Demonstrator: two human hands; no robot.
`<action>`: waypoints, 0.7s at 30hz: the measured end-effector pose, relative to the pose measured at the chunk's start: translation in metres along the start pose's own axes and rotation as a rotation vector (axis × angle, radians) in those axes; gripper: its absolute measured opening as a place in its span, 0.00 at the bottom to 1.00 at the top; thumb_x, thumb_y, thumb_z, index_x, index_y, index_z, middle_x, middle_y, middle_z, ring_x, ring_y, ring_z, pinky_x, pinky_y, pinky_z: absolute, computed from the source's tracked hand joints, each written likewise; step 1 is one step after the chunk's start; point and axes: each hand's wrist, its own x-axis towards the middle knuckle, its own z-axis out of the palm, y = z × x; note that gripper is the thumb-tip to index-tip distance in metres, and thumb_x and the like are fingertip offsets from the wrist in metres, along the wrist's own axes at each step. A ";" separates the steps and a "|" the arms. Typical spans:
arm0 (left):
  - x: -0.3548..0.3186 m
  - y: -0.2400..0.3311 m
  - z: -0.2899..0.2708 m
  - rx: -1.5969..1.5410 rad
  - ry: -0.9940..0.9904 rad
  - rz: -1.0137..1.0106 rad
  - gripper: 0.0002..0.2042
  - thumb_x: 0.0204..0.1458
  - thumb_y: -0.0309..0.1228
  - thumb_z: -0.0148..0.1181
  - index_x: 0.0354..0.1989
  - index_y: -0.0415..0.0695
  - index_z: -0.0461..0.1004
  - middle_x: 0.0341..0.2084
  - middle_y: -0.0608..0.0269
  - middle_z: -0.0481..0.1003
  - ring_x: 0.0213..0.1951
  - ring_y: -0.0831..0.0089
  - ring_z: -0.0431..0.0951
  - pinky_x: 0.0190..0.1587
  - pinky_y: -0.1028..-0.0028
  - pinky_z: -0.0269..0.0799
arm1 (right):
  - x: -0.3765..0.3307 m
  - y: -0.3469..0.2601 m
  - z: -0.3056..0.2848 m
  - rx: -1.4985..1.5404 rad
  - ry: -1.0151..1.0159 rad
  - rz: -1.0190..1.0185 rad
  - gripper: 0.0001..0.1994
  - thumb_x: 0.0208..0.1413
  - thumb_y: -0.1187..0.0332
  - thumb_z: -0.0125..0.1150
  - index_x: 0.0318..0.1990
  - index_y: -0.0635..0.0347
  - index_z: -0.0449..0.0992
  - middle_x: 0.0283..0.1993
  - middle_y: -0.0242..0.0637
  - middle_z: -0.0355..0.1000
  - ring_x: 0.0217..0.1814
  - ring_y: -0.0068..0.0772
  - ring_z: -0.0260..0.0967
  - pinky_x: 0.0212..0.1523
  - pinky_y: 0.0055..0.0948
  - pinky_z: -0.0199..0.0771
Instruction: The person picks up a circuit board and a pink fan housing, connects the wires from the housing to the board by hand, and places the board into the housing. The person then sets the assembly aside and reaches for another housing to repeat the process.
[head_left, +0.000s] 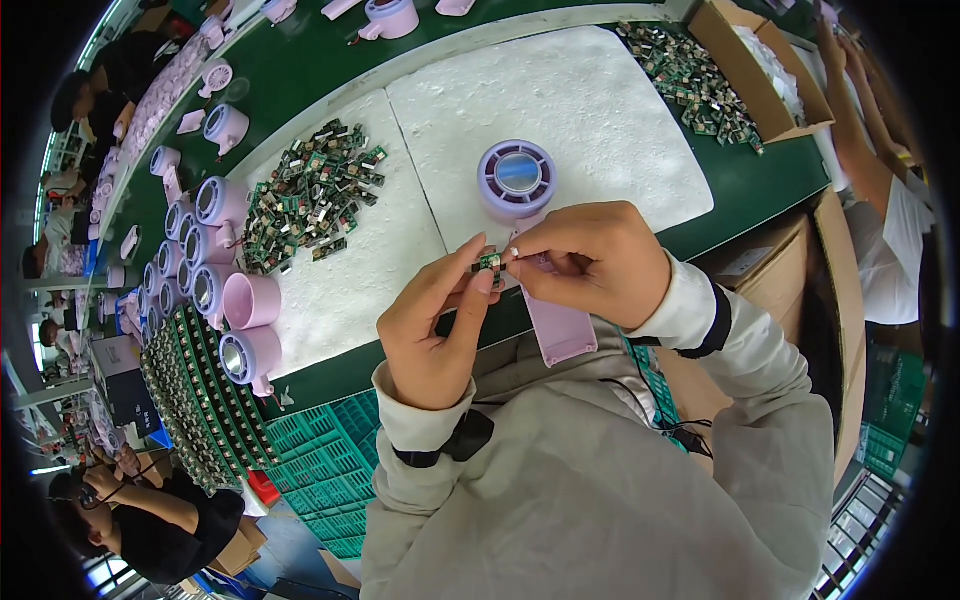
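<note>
Circuit board (489, 262): small, green — pinched by left hand (432, 325) and right hand (590, 262).
Cardboard box (745, 70): open — contents unclear.

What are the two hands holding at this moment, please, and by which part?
Both hands, left hand and right hand, pinch a small green circuit board by its edges between fingertips, above the purple fan housing.

Bright, even light falls from above, and shadows under the hands (520, 290) are soft and faint. The white foam pads (590, 110) on the tabletop (300, 60) are nearly washed out. The centre is sharp. Toward the rim the fisheye bends straight edges, detail smears, and black corners frame the round picture. Windows at the lower right glare.
</note>
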 end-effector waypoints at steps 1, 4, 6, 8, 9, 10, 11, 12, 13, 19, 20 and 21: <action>0.000 -0.001 0.000 0.011 0.001 0.012 0.15 0.61 0.17 0.61 0.57 0.37 0.79 0.46 0.51 0.81 0.41 0.70 0.84 0.45 0.75 0.81 | 0.000 0.000 0.000 0.002 0.003 -0.003 0.08 0.51 0.75 0.72 0.39 0.63 0.84 0.25 0.36 0.75 0.19 0.27 0.65 0.23 0.27 0.65; -0.001 -0.001 -0.002 0.032 -0.009 0.035 0.15 0.61 0.17 0.61 0.56 0.36 0.80 0.46 0.51 0.81 0.42 0.70 0.84 0.46 0.75 0.80 | 0.000 -0.003 -0.002 0.010 0.025 -0.009 0.08 0.50 0.76 0.72 0.39 0.64 0.84 0.25 0.36 0.74 0.19 0.27 0.64 0.23 0.27 0.64; -0.001 0.000 -0.003 0.049 -0.025 0.058 0.15 0.61 0.17 0.62 0.56 0.36 0.80 0.47 0.51 0.81 0.43 0.70 0.83 0.48 0.75 0.79 | 0.001 -0.004 -0.002 0.020 0.059 -0.018 0.08 0.49 0.76 0.73 0.39 0.64 0.83 0.24 0.35 0.73 0.18 0.26 0.63 0.22 0.27 0.63; -0.002 -0.001 -0.005 0.031 -0.038 0.069 0.15 0.61 0.17 0.61 0.56 0.36 0.79 0.47 0.51 0.81 0.44 0.69 0.83 0.48 0.74 0.79 | 0.000 -0.004 -0.001 0.021 0.043 -0.011 0.08 0.50 0.76 0.73 0.39 0.63 0.84 0.23 0.35 0.73 0.18 0.25 0.63 0.22 0.26 0.63; -0.002 -0.002 -0.007 0.013 -0.050 0.080 0.15 0.61 0.17 0.61 0.56 0.36 0.79 0.47 0.50 0.81 0.45 0.68 0.83 0.49 0.73 0.80 | 0.000 -0.004 -0.001 0.022 0.026 -0.003 0.09 0.50 0.76 0.73 0.39 0.63 0.84 0.23 0.34 0.73 0.18 0.24 0.62 0.22 0.26 0.62; -0.002 -0.003 -0.008 -0.005 -0.062 0.091 0.15 0.61 0.16 0.61 0.56 0.36 0.79 0.47 0.50 0.81 0.45 0.67 0.83 0.49 0.72 0.80 | 0.000 -0.004 -0.001 0.022 0.009 0.004 0.09 0.50 0.76 0.73 0.39 0.63 0.85 0.23 0.34 0.73 0.18 0.23 0.62 0.22 0.26 0.62; -0.002 -0.004 -0.010 -0.003 -0.061 0.091 0.15 0.61 0.16 0.61 0.56 0.36 0.79 0.47 0.50 0.81 0.45 0.67 0.83 0.49 0.72 0.80 | -0.001 -0.005 -0.001 0.024 0.009 0.003 0.09 0.50 0.76 0.73 0.39 0.63 0.85 0.23 0.34 0.73 0.18 0.23 0.62 0.22 0.26 0.62; -0.002 -0.005 -0.011 -0.107 -0.093 0.042 0.15 0.62 0.16 0.60 0.57 0.36 0.79 0.48 0.49 0.81 0.46 0.66 0.83 0.49 0.71 0.81 | -0.001 -0.007 -0.003 0.055 -0.005 0.033 0.09 0.50 0.76 0.73 0.40 0.62 0.85 0.23 0.33 0.73 0.18 0.22 0.61 0.22 0.25 0.61; -0.003 -0.006 -0.012 -0.211 -0.123 -0.006 0.15 0.62 0.16 0.59 0.57 0.36 0.78 0.48 0.49 0.80 0.46 0.65 0.84 0.49 0.69 0.82 | 0.000 -0.009 -0.004 0.087 -0.021 0.062 0.09 0.51 0.76 0.73 0.40 0.62 0.86 0.24 0.32 0.74 0.18 0.21 0.61 0.22 0.25 0.60; -0.001 -0.005 -0.022 -0.453 -0.241 -0.207 0.16 0.64 0.15 0.55 0.58 0.36 0.77 0.49 0.46 0.79 0.47 0.59 0.84 0.50 0.63 0.85 | -0.001 -0.009 -0.006 0.251 -0.066 0.204 0.08 0.52 0.75 0.75 0.41 0.60 0.87 0.26 0.30 0.76 0.19 0.16 0.59 0.22 0.23 0.58; -0.001 -0.005 -0.023 -0.464 -0.254 -0.209 0.16 0.64 0.14 0.55 0.58 0.36 0.77 0.49 0.46 0.79 0.47 0.59 0.84 0.50 0.63 0.85 | -0.001 -0.009 -0.006 0.252 -0.070 0.210 0.08 0.53 0.75 0.75 0.41 0.60 0.87 0.26 0.30 0.77 0.19 0.16 0.58 0.22 0.23 0.57; -0.001 -0.005 -0.024 -0.475 -0.265 -0.211 0.16 0.64 0.14 0.55 0.58 0.36 0.77 0.49 0.46 0.79 0.47 0.58 0.84 0.50 0.63 0.86 | -0.002 -0.009 -0.006 0.253 -0.075 0.217 0.08 0.53 0.74 0.75 0.41 0.60 0.87 0.26 0.30 0.77 0.20 0.16 0.58 0.23 0.22 0.57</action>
